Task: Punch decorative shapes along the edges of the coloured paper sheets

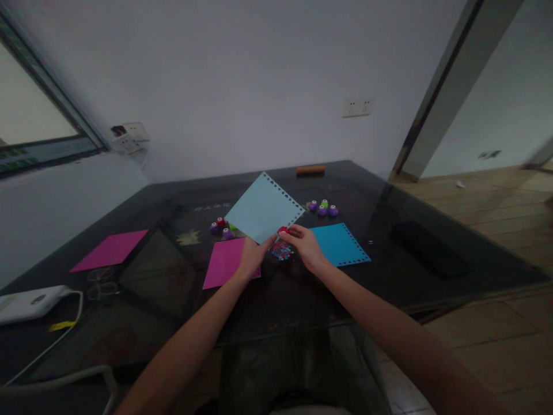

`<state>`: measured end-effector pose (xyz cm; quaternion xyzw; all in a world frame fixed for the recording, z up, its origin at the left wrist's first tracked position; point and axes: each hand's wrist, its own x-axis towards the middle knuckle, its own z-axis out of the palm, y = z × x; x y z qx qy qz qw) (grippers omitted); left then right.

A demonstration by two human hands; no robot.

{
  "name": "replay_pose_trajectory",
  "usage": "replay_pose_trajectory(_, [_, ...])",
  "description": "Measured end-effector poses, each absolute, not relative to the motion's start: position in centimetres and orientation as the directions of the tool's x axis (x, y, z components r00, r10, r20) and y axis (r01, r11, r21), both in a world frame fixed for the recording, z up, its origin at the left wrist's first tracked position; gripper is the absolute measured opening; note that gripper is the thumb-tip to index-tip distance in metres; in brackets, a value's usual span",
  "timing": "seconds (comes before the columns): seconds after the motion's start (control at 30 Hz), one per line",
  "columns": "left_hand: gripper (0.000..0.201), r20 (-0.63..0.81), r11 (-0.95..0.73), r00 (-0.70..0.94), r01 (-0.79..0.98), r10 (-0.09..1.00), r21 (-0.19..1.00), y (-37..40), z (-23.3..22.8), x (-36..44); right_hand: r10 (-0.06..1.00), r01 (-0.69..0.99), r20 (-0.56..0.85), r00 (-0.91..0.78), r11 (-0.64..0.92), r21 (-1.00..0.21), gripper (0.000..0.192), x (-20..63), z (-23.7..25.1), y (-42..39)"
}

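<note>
The left hand (252,255) pinches the near corner of a pale blue sheet (263,208), held tilted above the dark table (302,300). The right hand (305,244) has its grip clamped on a small red punch (283,230) at the sheet's edge, over a heap of confetti (281,251).

Pink sheets (110,250), blue sheet (340,245), poss. charger (30,302) on table (432,276)

Dim, soft daylight from the window (30,124) at left; edges stretched and blurred, glass table (432,230) faintly reflective.
</note>
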<state>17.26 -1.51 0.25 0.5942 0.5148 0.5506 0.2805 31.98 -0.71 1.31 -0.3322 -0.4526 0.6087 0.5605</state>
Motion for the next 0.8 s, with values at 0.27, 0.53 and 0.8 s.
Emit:
replay_pose_trajectory(0.27, [0.037,0.372,-0.326,-0.116,0.295,0.921,0.898,-1.52,0.28,17.25,0.983,-0.342,0.117,-0.142,0.063,-0.938,0.025,32.05,1.33,-0.6])
replay_pose_trajectory(0.53, [0.034,0.384,-0.335,-0.116,0.302,0.916,0.892,-1.3,-0.04,17.2,0.984,-0.305,0.111,-0.136,0.066,-0.95,0.025,32.07,1.61,-0.62])
replay_pose_trajectory(0.8, [0.036,0.389,-0.342,-0.106,0.305,0.915,0.889,-1.45,0.23,17.24,0.982,-0.3,0.124,-0.141,0.077,-0.951,0.027,32.12,1.46,-0.58])
